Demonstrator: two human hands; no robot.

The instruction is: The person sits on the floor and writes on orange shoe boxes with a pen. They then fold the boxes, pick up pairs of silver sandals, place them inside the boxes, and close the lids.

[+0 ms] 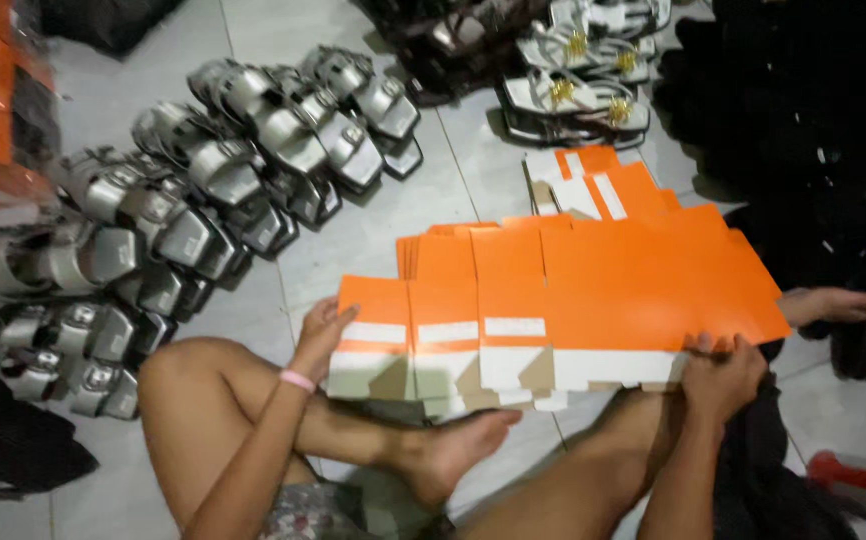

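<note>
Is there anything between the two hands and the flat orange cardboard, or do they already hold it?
Nothing visible stands between them. The left hand grips the left edge of the flat orange cardboard, and the right hand grips its lower right edge. The cardboard lies over the person's crossed legs.

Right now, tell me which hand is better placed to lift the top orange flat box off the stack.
Probably the right hand: its fingers already curl over the near right edge of the orange flat box. The left hand only steadies the stack's left end.
</note>
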